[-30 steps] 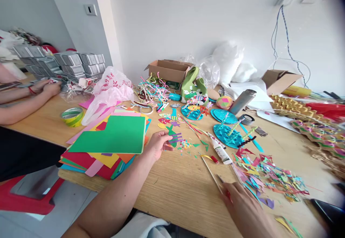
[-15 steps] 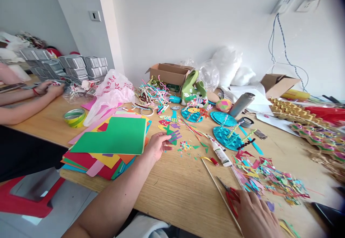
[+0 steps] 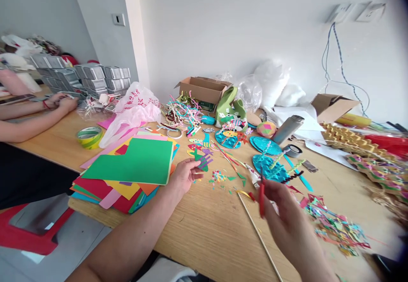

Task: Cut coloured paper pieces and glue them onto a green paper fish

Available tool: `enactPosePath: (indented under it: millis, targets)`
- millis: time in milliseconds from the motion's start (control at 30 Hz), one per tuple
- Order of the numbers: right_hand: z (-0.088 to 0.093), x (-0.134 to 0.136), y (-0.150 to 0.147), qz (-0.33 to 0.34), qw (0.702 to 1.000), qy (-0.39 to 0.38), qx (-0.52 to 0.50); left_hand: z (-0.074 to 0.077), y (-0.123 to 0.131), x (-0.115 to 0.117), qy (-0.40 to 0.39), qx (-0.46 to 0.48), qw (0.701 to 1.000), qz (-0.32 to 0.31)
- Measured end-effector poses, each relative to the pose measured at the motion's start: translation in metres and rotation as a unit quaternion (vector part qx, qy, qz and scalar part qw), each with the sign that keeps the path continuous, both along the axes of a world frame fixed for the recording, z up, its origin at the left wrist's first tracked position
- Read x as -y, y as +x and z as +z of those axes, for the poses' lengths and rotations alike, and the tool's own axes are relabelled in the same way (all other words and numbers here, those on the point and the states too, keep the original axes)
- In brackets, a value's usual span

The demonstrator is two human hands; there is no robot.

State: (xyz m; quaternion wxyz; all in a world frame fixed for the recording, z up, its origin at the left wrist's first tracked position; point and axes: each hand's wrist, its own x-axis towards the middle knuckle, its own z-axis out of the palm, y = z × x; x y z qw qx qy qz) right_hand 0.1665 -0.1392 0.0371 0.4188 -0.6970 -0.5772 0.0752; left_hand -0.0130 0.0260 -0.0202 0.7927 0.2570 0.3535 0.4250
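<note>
Between the fingertips of my left hand (image 3: 187,172) is a green paper fish (image 3: 196,156) with purple strips across it. My right hand (image 3: 283,214) grips red-handled scissors (image 3: 262,195), raised above the table with the blades pointing up and away. Small paper dots (image 3: 218,175) and green scraps lie just right of my left hand. Behind it are several coloured paper fish (image 3: 194,147). A white glue bottle (image 3: 254,175) is partly hidden by the scissors and my right hand. A thin wooden stick (image 3: 259,235) lies on the table left of that hand.
A stack of coloured paper (image 3: 137,163) and a tape roll (image 3: 89,138) sit at left. Blue decorated discs (image 3: 267,167), a metal flask (image 3: 288,129) and a heap of paper scraps (image 3: 338,226) are at right. Another person's hands (image 3: 62,102) are at far left.
My right hand has picked the scissors up off the table and moved them up and to the left. My left hand still holds the green fish in nearly the same place.
</note>
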Motion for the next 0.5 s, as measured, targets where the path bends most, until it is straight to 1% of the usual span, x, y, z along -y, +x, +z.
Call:
enactPosePath:
  millis: [33,100,133,200,267,333,400,500]
  targets:
    - [0.002,-0.018,-0.012,0.029,0.999,0.011,-0.032,0.0,0.0,0.0,0.001,0.0,1.0,0.006]
    - [-0.004,-0.05,-0.035,0.062,0.993,-0.002,-0.098,0.001,-0.001,-0.001,0.003,0.0,1.0,0.026]
    - [-0.011,-0.062,-0.044,0.07,0.991,-0.006,-0.118,0.001,-0.002,-0.002,0.004,0.001,0.999,0.036]
    - [-0.03,-0.075,-0.058,0.075,0.988,-0.02,-0.133,0.002,-0.002,-0.003,0.006,0.004,0.999,0.051]
    - [-0.048,-0.078,-0.063,0.08,0.987,-0.049,-0.13,0.003,-0.002,-0.003,0.003,0.002,0.999,0.054]
    - [-0.061,-0.076,-0.063,0.09,0.985,-0.085,-0.122,0.004,-0.002,-0.002,0.009,-0.006,0.998,0.06]
    - [-0.068,-0.073,-0.061,0.096,0.981,-0.116,-0.12,0.005,-0.001,0.0,0.019,-0.016,0.998,0.056]
    - [-0.07,-0.073,-0.06,0.092,0.979,-0.141,-0.119,0.005,-0.001,0.001,0.03,-0.025,0.997,0.064]
